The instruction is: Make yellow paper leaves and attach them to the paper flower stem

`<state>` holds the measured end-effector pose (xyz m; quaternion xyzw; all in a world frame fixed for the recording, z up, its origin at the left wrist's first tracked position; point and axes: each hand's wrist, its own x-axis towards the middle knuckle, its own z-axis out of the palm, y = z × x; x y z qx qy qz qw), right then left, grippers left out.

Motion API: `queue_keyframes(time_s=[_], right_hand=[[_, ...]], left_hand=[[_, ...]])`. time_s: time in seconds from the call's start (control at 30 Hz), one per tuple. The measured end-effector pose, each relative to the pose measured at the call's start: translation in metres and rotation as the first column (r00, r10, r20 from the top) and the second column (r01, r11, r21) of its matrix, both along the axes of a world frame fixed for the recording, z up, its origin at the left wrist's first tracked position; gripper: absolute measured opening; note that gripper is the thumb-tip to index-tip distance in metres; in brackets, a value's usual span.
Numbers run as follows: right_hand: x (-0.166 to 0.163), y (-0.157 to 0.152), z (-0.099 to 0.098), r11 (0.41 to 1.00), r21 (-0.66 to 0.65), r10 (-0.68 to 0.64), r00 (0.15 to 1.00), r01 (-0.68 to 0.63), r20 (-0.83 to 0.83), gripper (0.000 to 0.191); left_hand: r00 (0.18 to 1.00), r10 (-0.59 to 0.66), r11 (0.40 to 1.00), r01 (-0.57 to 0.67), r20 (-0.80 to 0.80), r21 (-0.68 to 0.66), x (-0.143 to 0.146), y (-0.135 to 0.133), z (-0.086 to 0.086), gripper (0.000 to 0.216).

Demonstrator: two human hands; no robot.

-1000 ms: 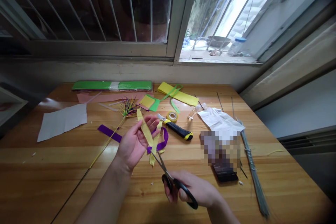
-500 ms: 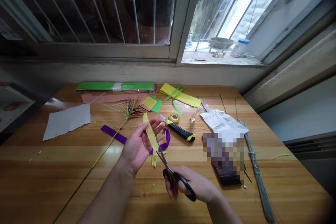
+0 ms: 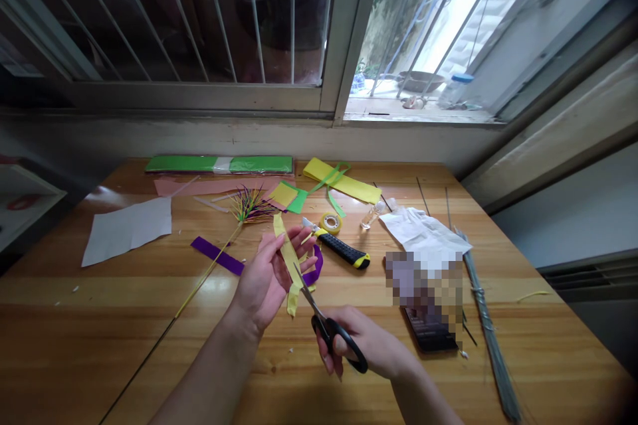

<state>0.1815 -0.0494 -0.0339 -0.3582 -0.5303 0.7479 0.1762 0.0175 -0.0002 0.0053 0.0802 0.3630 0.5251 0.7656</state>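
Note:
My left hand (image 3: 266,275) holds a yellow paper strip (image 3: 288,254) upright between thumb and fingers above the wooden table (image 3: 100,345). My right hand (image 3: 366,345) grips black-handled scissors (image 3: 331,322), and their blades reach up into the lower part of the strip. A purple strip (image 3: 314,272) curls just behind the yellow one. A paper flower with purple, yellow and green fringes (image 3: 249,204) on a long thin stem lies to the left of my left hand.
A yellow-black utility knife (image 3: 343,252) and a tape roll (image 3: 329,222) lie behind the hands. A phone (image 3: 431,335), white paper (image 3: 421,229) and thin wires (image 3: 491,345) are at right. Green, pink and yellow paper sheets (image 3: 219,164) lie near the wall; grey paper (image 3: 127,229) at left.
The scissors have moved up and closer to my left hand, their blades now at the yellow strip. The left hand has kept hold of the strip.

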Motion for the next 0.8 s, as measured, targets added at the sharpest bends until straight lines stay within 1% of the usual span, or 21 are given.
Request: queue_keyframes(time_s=[0.3, 0.43, 0.6, 0.8], right_hand=[[0.0015, 0.0002, -0.004, 1.0, -0.008, 0.01, 1.0, -0.01, -0.002, 0.062], [0.0012, 0.0002, -0.003, 1.0, -0.01, 0.001, 1.0, -0.001, -0.004, 0.065], [-0.0001, 0.0007, -0.0007, 1.0, -0.016, -0.001, 1.0, 0.001, -0.005, 0.062], [0.0006, 0.0011, -0.0013, 1.0, -0.015, -0.006, 1.0, 0.006, -0.006, 0.065]], left_hand=[[1.0, -0.006, 1.0, 0.006, -0.003, 0.015, 0.0014, -0.0009, 0.0007, 0.026], [1.0, -0.006, 1.0, 0.006, -0.006, 0.007, 0.0009, -0.0003, 0.0007, 0.026], [1.0, 0.0, 1.0, 0.0, -0.016, 0.008, 0.0004, -0.0011, 0.0016, 0.026], [1.0, 0.004, 1.0, -0.004, -0.002, 0.016, 0.0018, -0.0006, 0.0023, 0.025]])
